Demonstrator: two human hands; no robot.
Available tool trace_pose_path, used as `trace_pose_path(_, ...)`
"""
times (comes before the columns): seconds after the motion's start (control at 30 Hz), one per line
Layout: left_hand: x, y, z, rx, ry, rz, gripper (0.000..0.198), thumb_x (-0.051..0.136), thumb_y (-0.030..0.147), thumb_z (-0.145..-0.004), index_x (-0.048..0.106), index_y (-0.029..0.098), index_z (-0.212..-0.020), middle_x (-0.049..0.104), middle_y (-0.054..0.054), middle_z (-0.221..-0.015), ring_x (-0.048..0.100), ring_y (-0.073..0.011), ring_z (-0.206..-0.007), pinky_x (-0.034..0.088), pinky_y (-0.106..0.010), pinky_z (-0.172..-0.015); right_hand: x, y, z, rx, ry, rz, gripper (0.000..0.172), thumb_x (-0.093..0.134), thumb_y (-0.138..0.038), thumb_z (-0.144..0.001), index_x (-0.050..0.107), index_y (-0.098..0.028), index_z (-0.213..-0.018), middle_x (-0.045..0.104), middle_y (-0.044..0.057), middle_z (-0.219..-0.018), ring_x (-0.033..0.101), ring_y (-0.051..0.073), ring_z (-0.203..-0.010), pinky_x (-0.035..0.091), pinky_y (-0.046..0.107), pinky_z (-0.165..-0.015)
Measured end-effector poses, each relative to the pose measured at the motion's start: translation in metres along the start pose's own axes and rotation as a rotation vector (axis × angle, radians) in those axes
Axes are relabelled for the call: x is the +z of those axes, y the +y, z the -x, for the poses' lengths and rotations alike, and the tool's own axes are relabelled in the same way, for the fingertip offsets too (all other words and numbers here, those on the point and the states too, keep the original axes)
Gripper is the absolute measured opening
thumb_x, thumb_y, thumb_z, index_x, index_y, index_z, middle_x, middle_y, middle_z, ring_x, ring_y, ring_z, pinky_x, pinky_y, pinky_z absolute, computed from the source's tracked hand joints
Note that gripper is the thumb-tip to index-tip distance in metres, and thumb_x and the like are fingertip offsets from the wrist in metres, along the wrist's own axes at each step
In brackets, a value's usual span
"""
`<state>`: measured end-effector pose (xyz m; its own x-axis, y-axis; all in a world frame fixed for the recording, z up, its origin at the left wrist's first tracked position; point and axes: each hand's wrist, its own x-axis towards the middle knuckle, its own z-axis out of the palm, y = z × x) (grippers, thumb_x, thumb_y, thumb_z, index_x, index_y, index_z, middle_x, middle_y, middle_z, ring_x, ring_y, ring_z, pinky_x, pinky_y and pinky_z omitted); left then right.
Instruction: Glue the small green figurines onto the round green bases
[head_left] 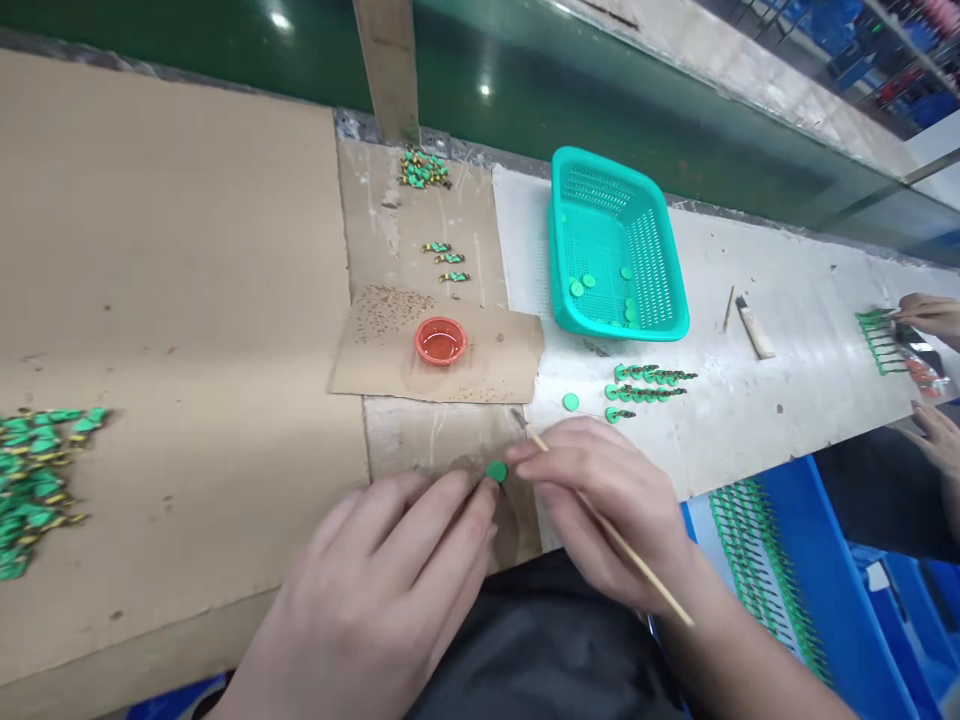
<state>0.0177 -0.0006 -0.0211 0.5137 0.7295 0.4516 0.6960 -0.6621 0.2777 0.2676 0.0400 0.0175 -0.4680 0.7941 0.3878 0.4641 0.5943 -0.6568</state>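
My left hand (405, 560) is closed, its fingertips pinching the edge of a small round green disc (496, 471) low over the cardboard. Whether a further small part sits under those fingers is hidden. A thin wooden-handled brush (630, 550) is gripped in my right hand (607, 500), its dark tip pointing up and away from me. The right fingertips come close to the disc's right side. Beyond both hands stands a small red dish (441, 342) with liquid in it. Another green disc (571, 402) lies on the white sheet.
A turquoise basket (619, 325) holds several green discs. Rows of small figures on discs (649, 385) lie before it. Green-and-yellow figures form piles at left (37, 480) and back (424, 168). A tube (755, 328) lies right; a co-worker's hands (930, 315) are beyond.
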Motion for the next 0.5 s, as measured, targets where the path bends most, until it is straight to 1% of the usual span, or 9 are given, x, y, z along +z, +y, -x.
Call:
trace_pose_path(0.03,0.0,-0.001,-0.001,-0.006,0.012,0.012,0.02,0.066,0.019,-0.115,0.082,0.016,-0.126,0.085,-0.009,-0.124,0.07,-0.0282,-0.106,0.053,-0.046,-0.092,-0.001,0.003,-0.005,-0.036,-0.067,0.024,0.03,0.066,0.001,-0.108,0.074,-0.022,-0.125,0.09,0.008,-0.118,0.083,0.023,-0.107,0.071,0.041,-0.098)
trace_pose_path(0.1,0.0,-0.002,-0.005,-0.017,0.019,0.03,0.019,0.063,0.019,-0.116,0.081,0.016,-0.122,0.084,-0.01,-0.121,0.069,-0.0275,-0.104,0.054,-0.045,-0.091,0.0,0.009,-0.012,-0.078,-0.159,0.068,0.027,0.065,0.001,-0.109,0.073,-0.023,-0.119,0.089,0.005,-0.112,0.078,0.023,-0.107,0.069,0.042,-0.098)
trace_pose_path(0.17,-0.002,0.001,-0.008,-0.025,0.004,0.019,0.021,0.06,0.019,-0.118,0.081,0.016,-0.12,0.083,-0.01,-0.12,0.07,-0.0267,-0.104,0.056,-0.043,-0.089,0.003,0.013,-0.016,-0.097,-0.208,0.071,0.024,0.064,0.0,-0.109,0.071,-0.023,-0.113,0.086,0.004,-0.105,0.075,0.024,-0.104,0.068,0.042,-0.096)
trace_pose_path(0.2,-0.003,0.004,-0.01,-0.033,-0.003,0.003,0.021,0.06,0.019,-0.117,0.081,0.016,-0.12,0.083,-0.01,-0.12,0.071,-0.0263,-0.104,0.057,-0.043,-0.089,0.004,0.013,-0.016,-0.109,-0.211,0.062,0.023,0.064,-0.001,-0.109,0.07,-0.023,-0.111,0.084,0.004,-0.103,0.075,0.024,-0.103,0.068,0.042,-0.094)
trace_pose_path(0.27,-0.01,0.013,-0.011,-0.065,-0.016,-0.021,0.021,0.062,0.018,-0.115,0.082,0.018,-0.121,0.084,-0.01,-0.122,0.074,-0.0253,-0.105,0.06,-0.041,-0.089,0.008,0.011,-0.013,-0.133,-0.186,0.049,0.021,0.064,-0.003,-0.11,0.07,-0.023,-0.112,0.083,0.005,-0.103,0.075,0.024,-0.102,0.069,0.041,-0.092)
trace_pose_path(0.37,-0.025,0.025,-0.006,-0.16,-0.006,0.041,0.019,0.068,0.02,-0.113,0.081,0.02,-0.126,0.084,-0.008,-0.118,0.077,-0.0223,-0.103,0.064,-0.039,-0.089,0.016,0.007,-0.003,-0.113,-0.097,0.054,0.019,0.063,-0.006,-0.112,0.07,-0.023,-0.116,0.083,0.007,-0.105,0.077,0.025,-0.099,0.07,0.041,-0.088)
trace_pose_path(0.43,-0.038,0.021,0.003,-0.247,0.003,0.086,0.022,0.068,0.019,-0.113,0.08,0.021,-0.131,0.085,-0.006,-0.113,0.078,-0.0195,-0.099,0.065,-0.036,-0.089,0.024,0.006,0.003,-0.125,-0.052,0.055,0.018,0.065,-0.007,-0.113,0.07,-0.024,-0.115,0.083,0.006,-0.103,0.079,0.025,-0.095,0.07,0.04,-0.082)
trace_pose_path(0.5,-0.056,0.003,0.015,-0.377,0.005,0.079,0.022,0.064,0.024,-0.115,0.082,0.023,-0.127,0.085,-0.005,-0.11,0.08,-0.018,-0.099,0.066,-0.034,-0.091,0.03,0.006,0.008,-0.162,-0.009,0.049,0.015,0.066,-0.011,-0.114,0.071,-0.025,-0.114,0.083,0.005,-0.1,0.08,0.025,-0.089,0.069,0.039,-0.078)
